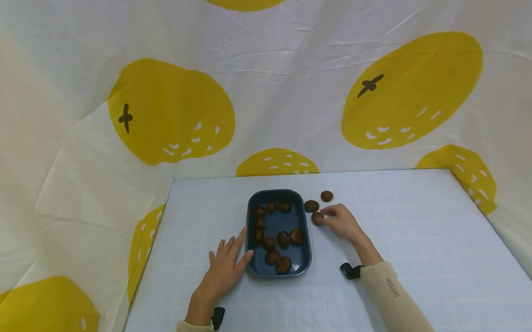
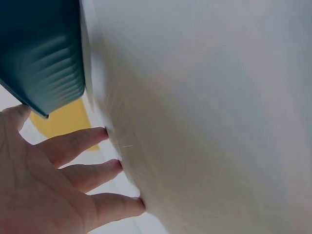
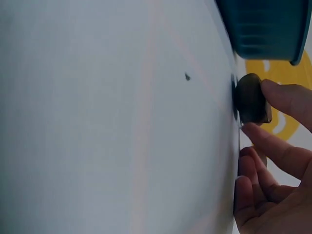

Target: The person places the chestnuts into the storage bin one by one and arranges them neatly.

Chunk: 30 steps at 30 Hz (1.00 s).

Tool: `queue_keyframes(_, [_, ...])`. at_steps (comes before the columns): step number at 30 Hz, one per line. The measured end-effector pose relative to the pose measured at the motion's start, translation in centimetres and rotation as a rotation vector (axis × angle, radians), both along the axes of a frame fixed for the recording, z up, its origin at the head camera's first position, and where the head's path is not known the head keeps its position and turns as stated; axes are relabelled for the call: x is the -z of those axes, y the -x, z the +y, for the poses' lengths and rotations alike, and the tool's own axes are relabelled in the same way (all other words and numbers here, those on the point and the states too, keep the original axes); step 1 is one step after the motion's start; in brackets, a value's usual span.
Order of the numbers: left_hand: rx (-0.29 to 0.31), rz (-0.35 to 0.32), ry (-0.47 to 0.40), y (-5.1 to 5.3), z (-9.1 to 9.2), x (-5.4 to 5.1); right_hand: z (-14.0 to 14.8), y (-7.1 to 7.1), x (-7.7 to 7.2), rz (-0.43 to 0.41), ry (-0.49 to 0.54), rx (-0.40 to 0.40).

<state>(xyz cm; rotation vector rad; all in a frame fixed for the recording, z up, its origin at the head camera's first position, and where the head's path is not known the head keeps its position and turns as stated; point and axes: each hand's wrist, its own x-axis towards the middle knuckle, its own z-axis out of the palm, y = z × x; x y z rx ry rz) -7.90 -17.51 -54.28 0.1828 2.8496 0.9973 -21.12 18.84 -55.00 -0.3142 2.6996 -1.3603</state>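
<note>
A dark blue rectangular tray (image 1: 300, 261) lies on the table with several brown chestnuts (image 1: 283, 239) in it. My left hand (image 1: 226, 270) rests with spread fingers at the tray's left side; in the left wrist view its fingertips (image 2: 114, 165) touch the tabletop. Just right of the tray, my right hand (image 1: 343, 223) pinches a chestnut (image 1: 317, 218) between thumb and index finger. The right wrist view has this chestnut (image 3: 251, 100) low at the table surface, with the other fingers curled below. Two more chestnuts lie beyond it: one (image 1: 312, 206) close to the tray's rim, another (image 1: 327, 196) farther back.
The table (image 1: 429, 238) has a pale checked cover. A white cloth (image 1: 285, 96) with yellow fruit prints hangs behind and along the sides. Each wrist bears a small black device, the right one (image 1: 352, 270) beside the sleeve cuff.
</note>
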Motion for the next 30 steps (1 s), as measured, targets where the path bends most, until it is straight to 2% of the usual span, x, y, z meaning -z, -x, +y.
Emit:
queue_keyframes(8, [-0.008, 0.009, 0.011, -0.08, 0.16, -0.29, -0.13, -0.24, -0.19, 0.036, 0.013, -0.030])
queue_keyframes(23, [-0.013, -0.023, 0.009, -0.03, 0.19, -0.11, -0.18, -0.54, -0.33, -0.006, 0.004, -0.003])
queue_keyframes(30, [-0.011, 0.007, 0.008, -0.05, 0.27, -0.02, -0.11, -0.62, -0.40, -0.015, 0.013, 0.017])
